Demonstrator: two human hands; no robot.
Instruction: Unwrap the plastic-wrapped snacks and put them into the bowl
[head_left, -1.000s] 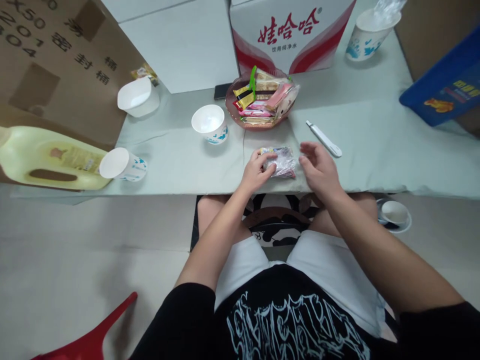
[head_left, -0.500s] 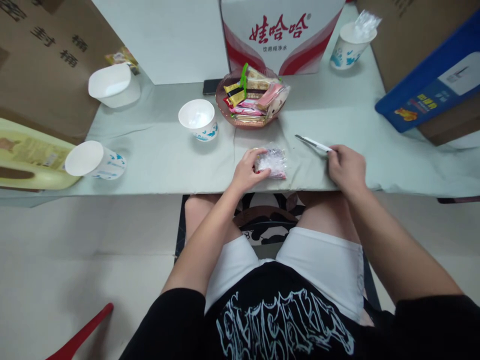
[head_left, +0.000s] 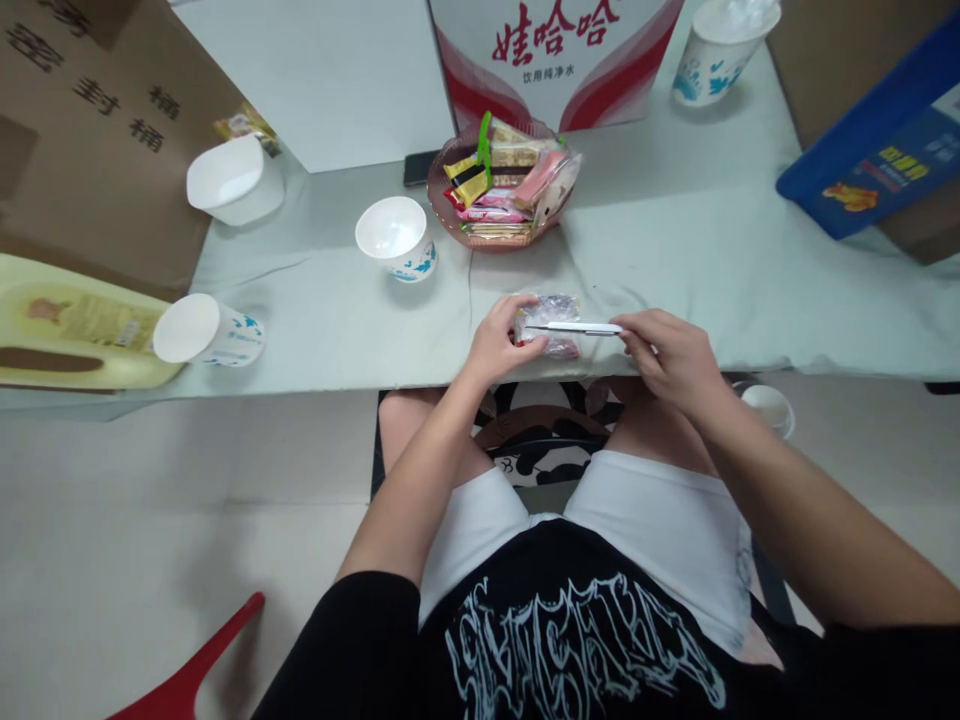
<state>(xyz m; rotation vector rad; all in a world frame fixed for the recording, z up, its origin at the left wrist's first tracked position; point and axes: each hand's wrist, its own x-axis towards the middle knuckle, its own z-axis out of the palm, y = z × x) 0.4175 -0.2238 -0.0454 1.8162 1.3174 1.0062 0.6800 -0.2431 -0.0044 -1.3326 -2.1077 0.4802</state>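
Observation:
My left hand (head_left: pixel 497 342) has its thumb and fingers closed around the left side of a small clear plastic packet (head_left: pixel 561 346) lying flat near the table's front edge. Red shows at the packet's lower edge; its contents are too blurred to name. In my right hand (head_left: pixel 667 357) is a slim white-handled knife (head_left: pixel 589 328), gripped at the handle's end. Its thin blade points left and passes over the packet, between the left thumb and fingers. Whether the blade touches the plastic I cannot tell.
Behind the hands stand a pink glass bowl (head_left: pixel 450 222) of wrapped snacks and a white paper cup (head_left: pixel 411 262). Another paper cup (head_left: pixel 234 335) lies tipped at left, near a white tub (head_left: pixel 244 195) and yellow jug (head_left: pixel 97 325). A cup (head_left: pixel 709 75) and blue box (head_left: pixel 847 150) are at right.
My right hand has brought the knife leftward, from beside the packet to over it. My left hand still holds the packet. The view has shifted slightly.

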